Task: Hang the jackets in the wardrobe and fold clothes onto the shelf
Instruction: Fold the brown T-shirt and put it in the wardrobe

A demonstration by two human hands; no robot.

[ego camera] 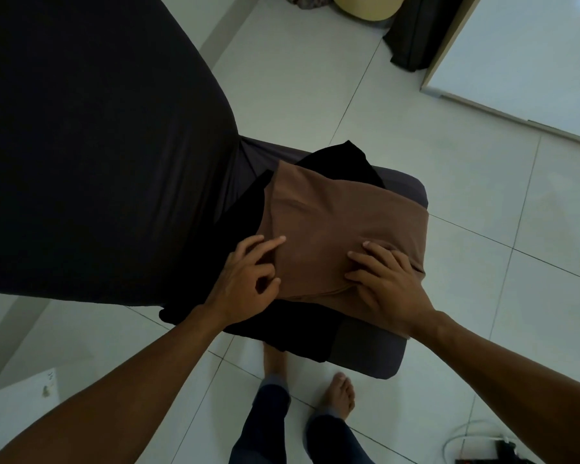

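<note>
A folded brown garment (335,226) lies on top of a black garment (282,333) on a dark grey padded stool (372,349). My left hand (248,279) rests at the brown garment's near left edge, index finger stretched out on the cloth and the other fingers curled. My right hand (385,283) presses flat on its near right corner with fingers spread, the thumb at the folded edge. Black cloth also sticks out behind the brown garment at the far side.
A large dark-covered bed or sofa (91,145) fills the left. White tiled floor (482,262) surrounds the stool. A white wardrobe door (523,58) stands at the upper right, a yellow tub (365,5) at the top. My bare feet (340,393) are below; cables (482,447) lie at the lower right.
</note>
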